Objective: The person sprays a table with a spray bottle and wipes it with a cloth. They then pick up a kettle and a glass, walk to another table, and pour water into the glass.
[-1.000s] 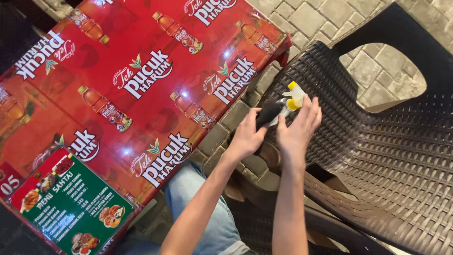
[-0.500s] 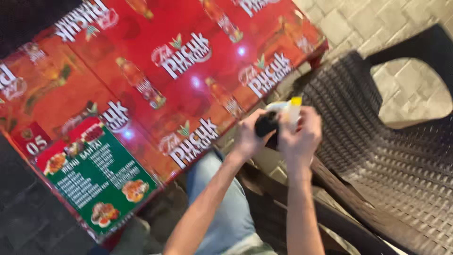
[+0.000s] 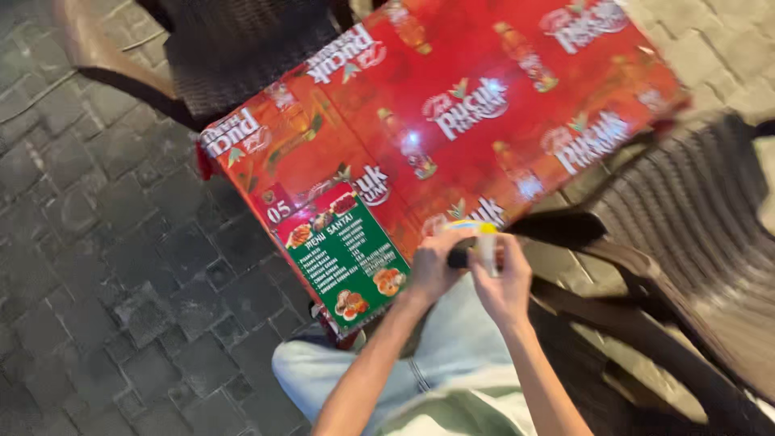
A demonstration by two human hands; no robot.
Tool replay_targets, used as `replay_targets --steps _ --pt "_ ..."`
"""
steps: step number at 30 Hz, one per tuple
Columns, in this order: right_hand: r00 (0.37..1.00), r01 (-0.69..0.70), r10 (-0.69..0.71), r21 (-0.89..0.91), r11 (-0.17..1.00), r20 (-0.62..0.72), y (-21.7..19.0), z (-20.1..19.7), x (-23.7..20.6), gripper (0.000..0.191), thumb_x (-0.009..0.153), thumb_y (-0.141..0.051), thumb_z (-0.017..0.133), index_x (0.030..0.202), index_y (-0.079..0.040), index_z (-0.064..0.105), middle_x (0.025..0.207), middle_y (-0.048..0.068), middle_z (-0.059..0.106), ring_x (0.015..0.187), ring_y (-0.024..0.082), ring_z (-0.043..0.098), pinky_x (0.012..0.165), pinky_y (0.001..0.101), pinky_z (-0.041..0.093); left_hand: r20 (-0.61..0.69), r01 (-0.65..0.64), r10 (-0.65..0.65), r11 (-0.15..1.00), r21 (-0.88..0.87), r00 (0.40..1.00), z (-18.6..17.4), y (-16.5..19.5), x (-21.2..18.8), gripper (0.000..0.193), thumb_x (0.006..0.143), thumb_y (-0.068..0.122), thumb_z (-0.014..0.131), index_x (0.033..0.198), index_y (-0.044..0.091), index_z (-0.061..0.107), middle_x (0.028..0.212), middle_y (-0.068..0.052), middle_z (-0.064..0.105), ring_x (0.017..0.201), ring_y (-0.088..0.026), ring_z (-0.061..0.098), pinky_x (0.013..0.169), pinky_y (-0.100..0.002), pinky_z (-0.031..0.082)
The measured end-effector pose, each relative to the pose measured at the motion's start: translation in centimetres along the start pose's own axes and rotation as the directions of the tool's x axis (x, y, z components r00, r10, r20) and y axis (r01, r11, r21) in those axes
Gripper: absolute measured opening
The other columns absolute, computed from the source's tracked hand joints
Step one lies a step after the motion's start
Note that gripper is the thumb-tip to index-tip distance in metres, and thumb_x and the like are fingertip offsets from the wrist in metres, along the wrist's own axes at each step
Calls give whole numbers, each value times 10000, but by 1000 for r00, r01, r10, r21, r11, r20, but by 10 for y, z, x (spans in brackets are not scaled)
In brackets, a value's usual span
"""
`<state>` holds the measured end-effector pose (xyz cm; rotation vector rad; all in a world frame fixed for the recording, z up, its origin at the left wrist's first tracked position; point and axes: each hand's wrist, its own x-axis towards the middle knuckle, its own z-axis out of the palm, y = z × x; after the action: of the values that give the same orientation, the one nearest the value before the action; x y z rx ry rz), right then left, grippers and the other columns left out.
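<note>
From the head view I see both hands close together, just in front of the near edge of the red surface (image 3: 484, 97). Both forearms reach up from the bottom of the picture and meet over the lap in pale trousers (image 3: 452, 371). The left hand (image 3: 432, 266) curls round the dark end of a small thing (image 3: 472, 246) with a white and yellow top. The right hand (image 3: 504, 282) wraps its grip tight round the white part. A green menu card (image 3: 347, 250) lies on the surface just left of the hands. A dark woven chair (image 3: 686, 226) stands to the right.
</note>
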<state>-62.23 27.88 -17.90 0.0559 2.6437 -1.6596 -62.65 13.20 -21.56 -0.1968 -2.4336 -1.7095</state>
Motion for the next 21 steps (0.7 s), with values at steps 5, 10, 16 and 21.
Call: replay_targets --steps 5,10,16,21 --pt "972 -211 160 339 917 173 -52 -40 -59 394 929 -216 624 1277 -33 595 1031 66 688 883 111 648 812 290 524 241 156 -176 983 99 954 -39 74 -20 476 696 164 911 1124 108 709 1065 -142 745 980 -330 730 854 -401 574" --pt "939 -230 306 374 898 -158 -105 -49 -163 301 1005 -196 535 1207 -2 647 1024 48 700 946 110 644 853 269 518 420 28 -64 995 92 905 -67 144 -78 553 666 114 888 1186 101 701 1124 -146 735 1018 -339 716 879 -401 560" --pt "822 -262 227 7 965 -522 -144 -14 -299 295 1046 -203 510 1186 -3 675 1187 158 693 1094 302 631 954 407 486 639 98 -108 994 51 762 -90 164 -172 569 613 98 891 1133 76 662 1043 -144 711 971 -339 714 850 -395 566" --pt "683 -573 473 -7 819 -556 -100 -5 -386 310 1042 -236 489 1196 -48 682 1259 158 688 1201 367 607 1052 441 461 754 37 -116 992 121 647 -74 162 -255 567 593 114 903 1117 81 690 1062 -140 718 1005 -353 701 849 -405 560"
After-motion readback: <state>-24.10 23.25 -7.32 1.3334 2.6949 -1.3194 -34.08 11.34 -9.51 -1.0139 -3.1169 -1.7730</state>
